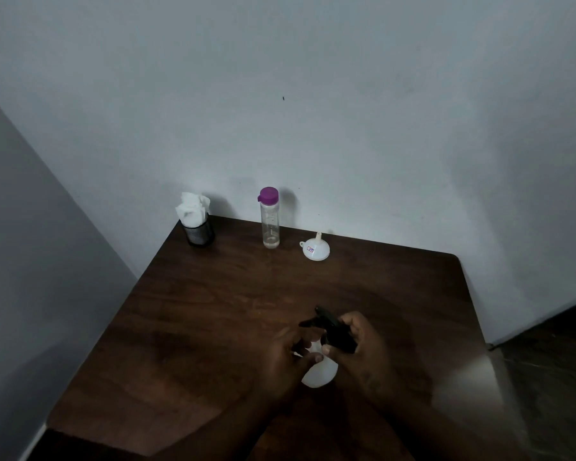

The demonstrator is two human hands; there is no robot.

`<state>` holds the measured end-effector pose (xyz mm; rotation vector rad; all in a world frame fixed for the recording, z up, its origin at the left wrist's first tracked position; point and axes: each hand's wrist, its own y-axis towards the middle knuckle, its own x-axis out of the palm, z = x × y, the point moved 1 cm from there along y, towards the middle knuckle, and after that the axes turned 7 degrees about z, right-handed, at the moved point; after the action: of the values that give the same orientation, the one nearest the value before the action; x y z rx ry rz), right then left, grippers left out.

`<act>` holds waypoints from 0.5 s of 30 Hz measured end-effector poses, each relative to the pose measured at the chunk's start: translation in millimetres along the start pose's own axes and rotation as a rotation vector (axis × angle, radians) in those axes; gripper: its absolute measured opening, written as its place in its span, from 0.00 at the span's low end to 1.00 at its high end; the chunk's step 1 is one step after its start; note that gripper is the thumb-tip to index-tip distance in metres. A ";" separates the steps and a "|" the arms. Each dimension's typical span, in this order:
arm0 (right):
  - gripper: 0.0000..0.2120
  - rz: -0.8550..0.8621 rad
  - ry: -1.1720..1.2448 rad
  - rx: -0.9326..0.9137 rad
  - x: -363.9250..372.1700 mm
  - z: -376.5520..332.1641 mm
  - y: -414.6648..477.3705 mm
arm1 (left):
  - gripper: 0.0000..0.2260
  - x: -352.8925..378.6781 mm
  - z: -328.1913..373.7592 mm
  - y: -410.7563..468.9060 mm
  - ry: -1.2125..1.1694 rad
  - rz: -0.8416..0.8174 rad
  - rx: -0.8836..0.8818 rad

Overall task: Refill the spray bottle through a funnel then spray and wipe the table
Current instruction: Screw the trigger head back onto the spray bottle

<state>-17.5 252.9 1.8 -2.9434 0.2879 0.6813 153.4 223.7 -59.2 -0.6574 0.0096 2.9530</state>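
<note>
Gripping the spray bottle (320,374) at the near middle of the worktop (197,311), the two hands sit close together, nearly touching.

Head view:
- The left hand (285,359) has its fingers curled round the white body just below the neck, thumb across the front.
- The right hand (366,352) is wrapped on the black trigger head (333,331), with the nozzle poking out toward the far left.
- Neither hand is slack; both are clamped on the bottle.
- Fingers cover the neck joint, so I can't tell if the trigger head is screwed on or loose.
- I also can't tell if the bottle rests on the wood or is lifted. The spot is dim and a bit blurred.
- Both forearms are cut off by the bottom edge.

Along the back edge by the wall (379,128):
- A clear water bottle (270,224) with a purple cap stands upright, with a little liquid at the bottom.
- A white funnel (316,250) sits just right of it, wide mouth down and spout up.
- A black mesh cup (199,233) stuffed with white tissues (192,207) is at the far left corner.
- All three are well apart from the hands.
</note>
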 end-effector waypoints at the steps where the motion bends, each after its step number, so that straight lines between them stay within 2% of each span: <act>1: 0.14 0.002 -0.015 -0.007 2.2 3.2 -1.3 | 0.10 -0.2 -0.4 -1.1 -0.007 -0.002 -0.015; 7: 0.13 0.013 -0.059 -0.063 7.5 9.5 -3.0 | 0.09 3.8 -0.1 -9.4 -0.145 0.022 -0.112; 10: 0.11 -0.008 -0.113 -0.107 9.4 7.1 -1.2 | 0.12 7.0 -0.7 -13.1 -0.249 0.063 -0.189; 15: 0.12 -0.031 -0.249 -0.197 13.1 7.6 1.3 | 0.13 12.0 -7.8 -14.5 -0.248 0.025 -0.267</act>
<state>-9.5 250.6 -10.9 -2.9896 0.1594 1.1187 147.6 239.2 -71.0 -0.3129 -0.4063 3.0655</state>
